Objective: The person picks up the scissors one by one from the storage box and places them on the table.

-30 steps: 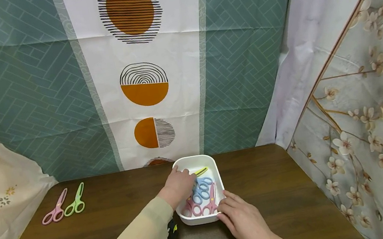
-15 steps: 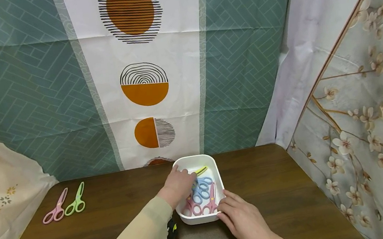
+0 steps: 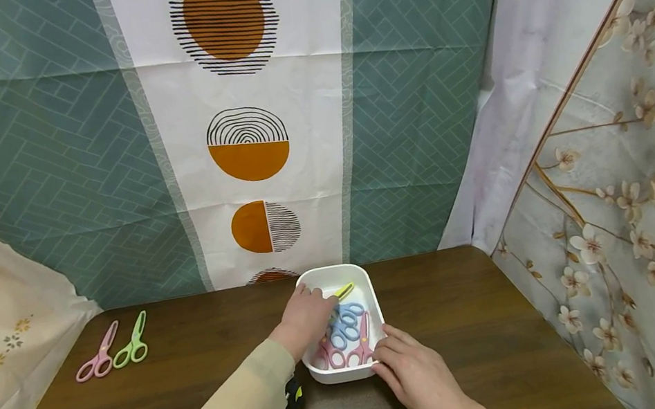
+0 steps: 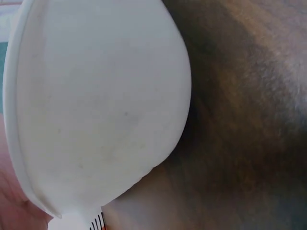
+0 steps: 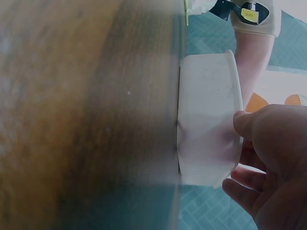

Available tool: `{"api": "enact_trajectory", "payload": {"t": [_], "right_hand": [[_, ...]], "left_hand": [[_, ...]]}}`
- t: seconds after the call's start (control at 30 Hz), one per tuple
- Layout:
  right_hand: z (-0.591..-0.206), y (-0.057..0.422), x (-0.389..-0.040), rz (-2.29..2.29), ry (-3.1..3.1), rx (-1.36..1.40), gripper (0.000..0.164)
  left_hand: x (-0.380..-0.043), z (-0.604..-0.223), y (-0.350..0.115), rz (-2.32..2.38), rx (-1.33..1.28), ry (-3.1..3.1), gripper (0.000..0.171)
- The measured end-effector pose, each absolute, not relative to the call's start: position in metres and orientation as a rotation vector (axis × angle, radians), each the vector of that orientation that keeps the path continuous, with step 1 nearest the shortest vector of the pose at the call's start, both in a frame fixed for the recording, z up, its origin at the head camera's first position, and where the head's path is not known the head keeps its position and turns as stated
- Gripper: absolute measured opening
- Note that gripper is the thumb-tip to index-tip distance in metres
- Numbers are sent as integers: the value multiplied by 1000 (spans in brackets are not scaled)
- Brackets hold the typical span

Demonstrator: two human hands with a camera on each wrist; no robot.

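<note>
A white rectangular box (image 3: 332, 278) stands on the brown table, with yellow scissors (image 3: 346, 291), blue scissors (image 3: 345, 331) and pink scissors (image 3: 364, 331) inside. My left hand (image 3: 304, 316) reaches over the left rim into the box. Its fingertips are down among the scissors and partly hidden; I cannot tell whether they pinch a pair. The left wrist view is mostly filled by the box's outer wall (image 4: 105, 96). At the near right corner, my right hand (image 3: 416, 375) grips the rim, thumb (image 5: 243, 123) outside and fingers curled at the edge.
Pink scissors (image 3: 97, 355) and green scissors (image 3: 133, 344) lie side by side at the table's far left. A patterned cloth (image 3: 270, 240) hangs behind the table's back edge, and a floral curtain (image 3: 623, 247) borders the right side.
Both hands and the box hold almost the same place throughout. The head view has shifted very slightly.
</note>
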State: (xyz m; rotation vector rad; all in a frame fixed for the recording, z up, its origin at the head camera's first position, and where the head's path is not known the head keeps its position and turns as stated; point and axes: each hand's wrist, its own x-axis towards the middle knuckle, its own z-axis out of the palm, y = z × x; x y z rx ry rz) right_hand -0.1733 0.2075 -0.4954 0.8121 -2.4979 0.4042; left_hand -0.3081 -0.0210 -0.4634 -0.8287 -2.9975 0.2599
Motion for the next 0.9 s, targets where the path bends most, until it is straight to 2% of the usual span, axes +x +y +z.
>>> {"api": "enact_trajectory", "payload": {"t": [0.23, 0.6, 0.9], "right_hand": [[-495, 207, -174, 404, -2474, 822, 8], [-495, 207, -173, 391, -2470, 826, 8], [-496, 207, -173, 387, -2448, 835, 7]], "left_hand": [[-302, -463, -19, 220, -808, -2982, 53], [-293, -459, -17, 205, -812, -2908, 40], [-283, -451, -20, 192, -816, -2849, 46]]}}
